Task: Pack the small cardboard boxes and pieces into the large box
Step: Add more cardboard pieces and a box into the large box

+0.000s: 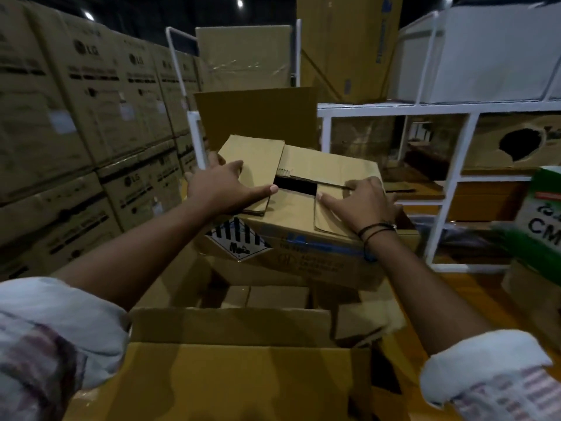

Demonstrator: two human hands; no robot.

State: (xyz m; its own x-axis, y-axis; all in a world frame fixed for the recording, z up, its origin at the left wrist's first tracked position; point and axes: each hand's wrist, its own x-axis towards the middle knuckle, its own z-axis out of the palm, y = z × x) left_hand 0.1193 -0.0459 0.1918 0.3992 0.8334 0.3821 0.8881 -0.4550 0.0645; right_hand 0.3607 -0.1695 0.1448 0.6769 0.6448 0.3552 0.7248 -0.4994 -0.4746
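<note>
A small cardboard box (299,238) with a striped diamond label and blue print sits tilted over the far end of the large open box (230,372). My left hand (224,185) lies flat on the small box's left top flap, fingers spread. My right hand (361,202) presses flat on its right top flap. A dark gap shows between the two flaps. Inside the large box lie small brown boxes (267,296) and a cardboard piece (358,322).
Stacked brown cartons (79,126) fill the left side. A white metal rack (449,165) with boxes stands at the right. A green and white box (543,208) is at the right edge. An upright cardboard sheet (258,117) stands behind the small box.
</note>
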